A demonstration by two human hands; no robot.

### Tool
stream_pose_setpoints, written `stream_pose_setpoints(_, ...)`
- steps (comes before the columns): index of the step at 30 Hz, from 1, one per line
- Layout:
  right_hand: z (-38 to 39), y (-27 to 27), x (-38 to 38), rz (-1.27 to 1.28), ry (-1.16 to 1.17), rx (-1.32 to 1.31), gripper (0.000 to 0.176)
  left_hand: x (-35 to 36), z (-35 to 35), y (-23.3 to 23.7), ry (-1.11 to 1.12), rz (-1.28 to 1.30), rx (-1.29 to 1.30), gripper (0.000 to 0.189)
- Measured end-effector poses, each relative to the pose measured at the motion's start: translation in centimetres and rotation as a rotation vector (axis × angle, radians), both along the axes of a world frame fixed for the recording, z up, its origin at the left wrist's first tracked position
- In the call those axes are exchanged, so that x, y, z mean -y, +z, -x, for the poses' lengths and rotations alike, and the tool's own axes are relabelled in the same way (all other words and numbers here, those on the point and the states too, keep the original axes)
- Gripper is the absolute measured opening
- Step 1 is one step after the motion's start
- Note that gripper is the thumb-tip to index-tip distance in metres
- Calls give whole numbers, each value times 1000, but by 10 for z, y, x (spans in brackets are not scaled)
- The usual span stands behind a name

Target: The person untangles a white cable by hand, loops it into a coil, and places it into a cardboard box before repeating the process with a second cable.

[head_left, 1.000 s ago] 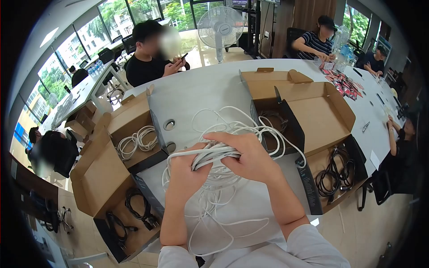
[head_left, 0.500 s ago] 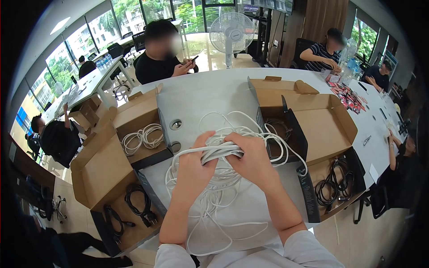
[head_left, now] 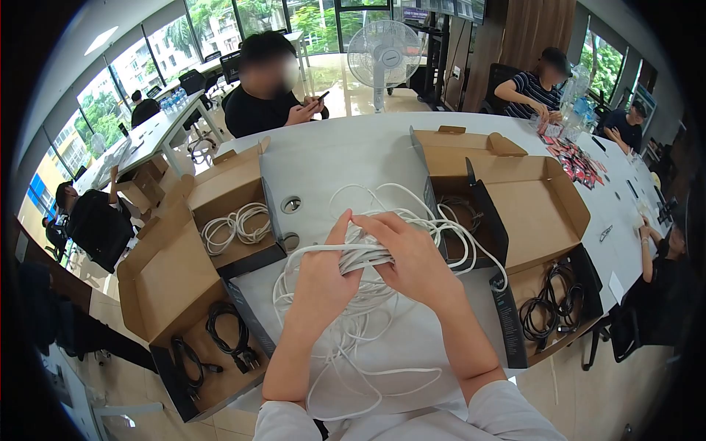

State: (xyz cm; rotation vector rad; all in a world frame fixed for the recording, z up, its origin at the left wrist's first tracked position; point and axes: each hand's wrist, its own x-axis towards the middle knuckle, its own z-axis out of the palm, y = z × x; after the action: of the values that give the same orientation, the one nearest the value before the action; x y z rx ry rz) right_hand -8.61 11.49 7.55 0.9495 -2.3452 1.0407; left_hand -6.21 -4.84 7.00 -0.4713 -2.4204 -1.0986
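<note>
A bundle of white cable (head_left: 365, 256) is held between both hands above the middle of the table. My left hand (head_left: 329, 275) is closed round its left side, the index finger pointing up. My right hand (head_left: 414, 257) grips the right side, its fingers reaching over the top to meet the left index fingertip. Loose white loops (head_left: 349, 331) spread on the table below and behind the hands, and one strand runs right, over the edge of an open box. The palms and part of the bundle are hidden by my fingers.
Open cardboard boxes flank the hands. The far left box (head_left: 283, 253) holds coiled white cable (head_left: 237, 228); the near left box (head_left: 213, 400) and near right box (head_left: 518, 345) hold black cables (head_left: 551, 305). Several people sit around the white table (head_left: 346, 147). Red packets (head_left: 576, 163) lie far right.
My right hand's fingers have moved left and up over the bundle, coming to the left index fingertip. A person at the lower left has shifted.
</note>
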Motion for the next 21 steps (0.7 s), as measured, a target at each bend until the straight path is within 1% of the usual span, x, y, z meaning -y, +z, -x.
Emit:
stream_pose_setpoints(3, -3, -1, 1, -96, -3, -44, 42, -2, -1, 0, -17, -19, 5, 84)
stream_pose_setpoints(6, 2, -9, 3, -51, 1, -48, 35, -4, 0, 2, -7, -49, 14, 92)
stream_pose_setpoints(9, 2, -7, 2, -12, -80, -49, 31, -8, -3, 8, 62, -61, 144, 101)
stream_pose_setpoints(12, 7, -8, -6, 43, -157, -45, 30, -13, 2, -3, -35, -113, -138, 114)
stream_pose_setpoints(15, 12, -1, -24, 125, -271, -28, 30, -7, 1, 9, -127, -42, -384, 123)
stream_pose_setpoints(16, 15, -3, -27, 181, -348, -35, 28, -3, 4, 4, -223, -125, -431, 114)
stream_pose_setpoints(19, 21, -3, -39, 288, -434, -22, 25, 5, -8, 20, -285, 140, -466, 94)
stream_pose_setpoints(21, 19, 0, -41, 322, -441, 10, 22, -3, -7, 11, -342, -16, -397, 84)
